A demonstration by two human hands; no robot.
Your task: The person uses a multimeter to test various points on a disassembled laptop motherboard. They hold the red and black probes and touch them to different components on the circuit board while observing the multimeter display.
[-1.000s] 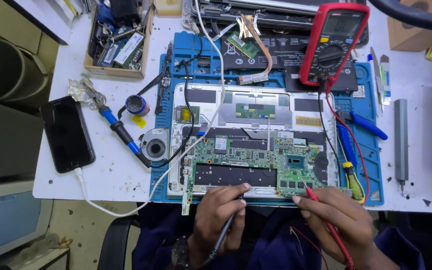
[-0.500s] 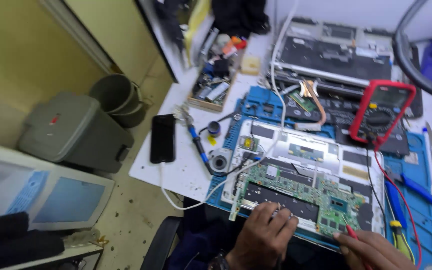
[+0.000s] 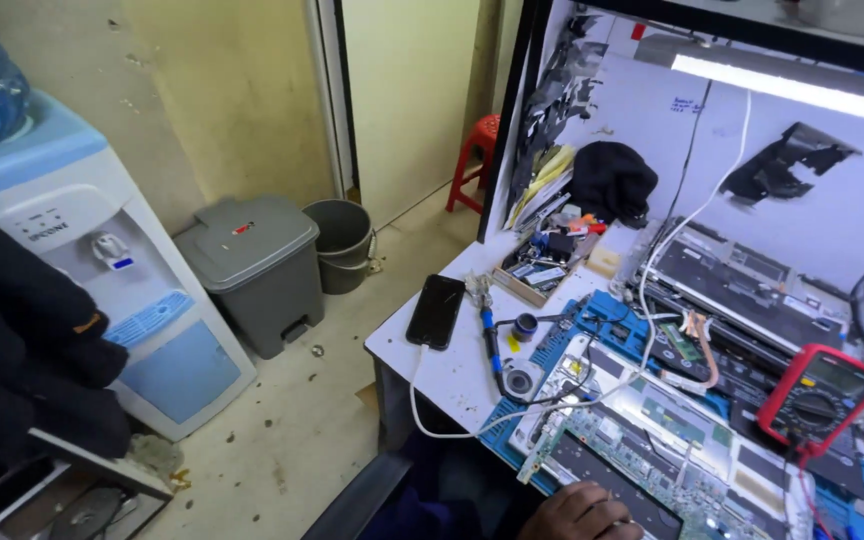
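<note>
Head view: green circuit board (image 3: 652, 470) lay with its long axis slanting from lower left toward lower right, on the blue mat on the table (image 3: 452, 370) | left hand (image 3: 582, 512) rested on the board's near edge, grip state unclear | right hand out of frame | versus earlier: camera swung left, bin (image 3: 257, 265) and water dispenser (image 3: 82, 260) now shown.

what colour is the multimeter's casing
Red, around a dark face; the multimeter shows best in the head view.

Dark phone screen (image 3: 436, 310) at table corner, red multimeter's grey display (image 3: 841, 373) at right
</note>
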